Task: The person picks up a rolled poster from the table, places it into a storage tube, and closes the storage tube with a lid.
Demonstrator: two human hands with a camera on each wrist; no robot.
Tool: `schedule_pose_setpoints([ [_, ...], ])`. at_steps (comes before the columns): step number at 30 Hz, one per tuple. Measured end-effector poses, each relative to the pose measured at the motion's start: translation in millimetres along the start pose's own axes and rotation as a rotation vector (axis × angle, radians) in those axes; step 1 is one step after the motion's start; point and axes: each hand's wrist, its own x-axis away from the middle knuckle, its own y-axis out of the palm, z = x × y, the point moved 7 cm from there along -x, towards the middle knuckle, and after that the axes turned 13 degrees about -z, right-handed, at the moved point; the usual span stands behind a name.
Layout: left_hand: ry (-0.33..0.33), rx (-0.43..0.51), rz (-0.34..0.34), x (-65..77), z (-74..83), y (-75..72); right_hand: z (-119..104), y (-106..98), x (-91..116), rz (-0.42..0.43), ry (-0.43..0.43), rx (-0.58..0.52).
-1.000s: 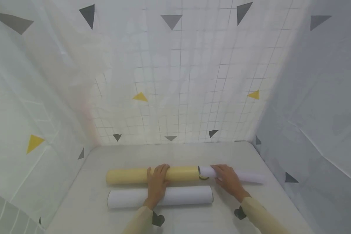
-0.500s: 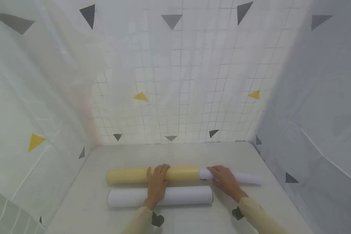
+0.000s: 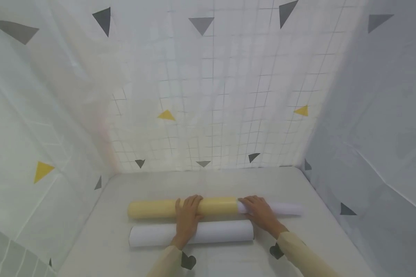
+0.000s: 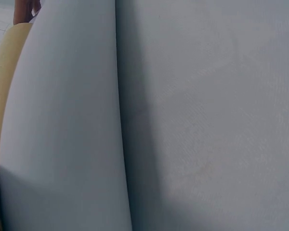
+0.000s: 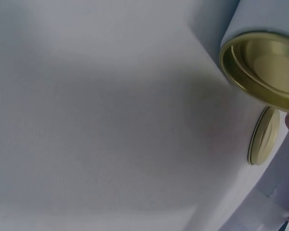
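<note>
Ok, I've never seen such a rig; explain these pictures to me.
No machine here: a person works bare-handed. The wide picture comes from a camera on the head; the close ones, from cameras on each wrist. On the white table lie a yellow tube and, nearer the person, a white tube. The left hand grips the yellow tube; the right hand holds a thin white roll whose end seems to sit inside the yellow one. The right wrist picture also shows a round gold lid near the roll.
</note>
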Motion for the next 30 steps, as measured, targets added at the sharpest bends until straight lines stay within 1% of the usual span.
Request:
schedule_pose_setpoints([
  [4,0.006,-0.001,0.003,-0.2,0.5,0.8,4,4,2,-0.023,0.004,-0.026],
  [6,0.008,0.000,0.002,-0.4,0.6,1.7,8,5,5,-0.019,-0.001,-0.026],
  [9,0.016,-0.005,0.010,0.1,0.8,2.5,17,5,12,0.004,-0.010,0.001],
  [11,0.019,-0.022,0.023,0.6,0.5,2.8,25,3,19,0.031,-0.004,0.043],
  [14,0.013,-0.044,0.031,1.6,-0.7,3.6,40,1,32,0.055,0.047,0.087],
  [18,-0.004,-0.042,0.004,2.4,-2.5,5.7,58,-3,47,0.060,0.164,0.101],
  [22,-0.003,-0.022,-0.002,2.0,-2.7,4.7,67,-8,53,0.046,0.244,0.108],
  [25,0.000,-0.010,-0.003,1.3,-2.5,3.8,67,-11,54,0.037,0.268,0.107],
  [30,-0.002,-0.012,-0.013,1.2,-2.2,4.7,60,-15,53,0.049,0.241,0.118],
])
